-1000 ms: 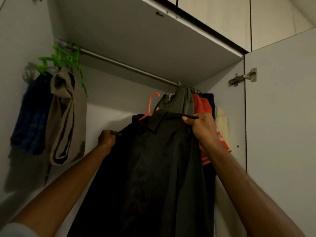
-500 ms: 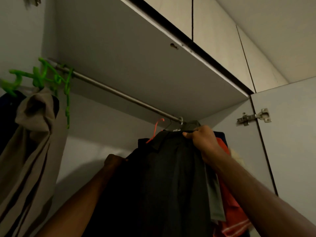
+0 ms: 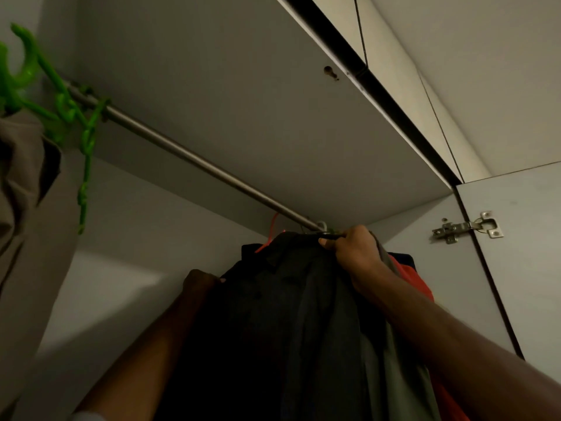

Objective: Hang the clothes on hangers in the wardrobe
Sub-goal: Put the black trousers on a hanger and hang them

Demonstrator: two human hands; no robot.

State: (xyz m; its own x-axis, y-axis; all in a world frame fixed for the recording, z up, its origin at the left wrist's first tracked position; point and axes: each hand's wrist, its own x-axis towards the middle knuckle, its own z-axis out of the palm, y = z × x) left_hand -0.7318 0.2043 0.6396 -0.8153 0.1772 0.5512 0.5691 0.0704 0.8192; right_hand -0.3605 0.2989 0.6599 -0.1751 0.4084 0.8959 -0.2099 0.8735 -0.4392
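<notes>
A black collared shirt (image 3: pixel 273 314) hangs on an orange hanger, whose hook (image 3: pixel 272 227) rises beside the right end of the metal rail (image 3: pixel 188 156). My right hand (image 3: pixel 353 250) grips the shirt's right shoulder just under the rail. My left hand (image 3: pixel 198 282) holds the shirt's left shoulder, its fingers hidden behind the cloth. A grey-green garment (image 3: pixel 391 369) and a red one (image 3: pixel 416 278) hang behind the shirt on the right.
Green hangers (image 3: pixel 69 113) hook over the rail's left end, with a beige garment (image 3: pixel 27 189) draped below them. The wardrobe's top panel (image 3: pixel 243 86) sits close above the rail. An open door with a metal hinge (image 3: pixel 464 227) stands at the right.
Both hands have lifted the black shirt toward the rail's right end. My view has tilted upward, so the rail and top panel fill more of the frame.
</notes>
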